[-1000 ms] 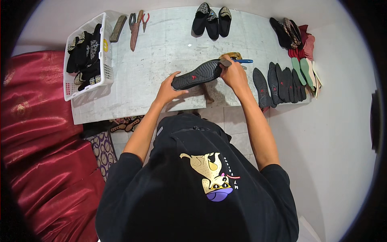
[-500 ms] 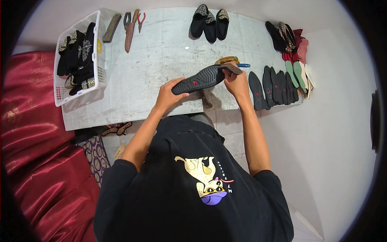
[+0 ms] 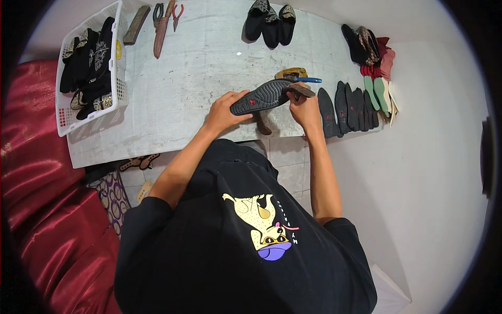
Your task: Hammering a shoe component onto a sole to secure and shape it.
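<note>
A shoe [image 3: 261,99] with a ridged black sole is held sole up above the near part of the table. My left hand [image 3: 226,112] is closed round its left end, fingers on the far side and thumb on the near side. At the other end my right hand [image 3: 306,111] is closed, seemingly on a dark brown flat piece [image 3: 301,91] that sticks out past the shoe; its full shape is hidden. Another brown curved piece [image 3: 263,126] shows below the shoe. Just beyond lie a yellowish container [image 3: 291,72] and a blue pen-like object [image 3: 308,80].
A white basket [image 3: 120,94] of black shoes stands at left. Along the back are a dark bar [image 3: 137,25], a brown-sheathed tool [image 3: 161,36], red-handled pliers [image 3: 177,18] and black shoes [image 3: 271,26]. Black soles [image 3: 342,107] and green insoles [image 3: 379,94] line the right edge.
The whole view has shifted slightly. My left hand has moved farther along the shoe, covering more of its end; my right hand stays at the other end.
</note>
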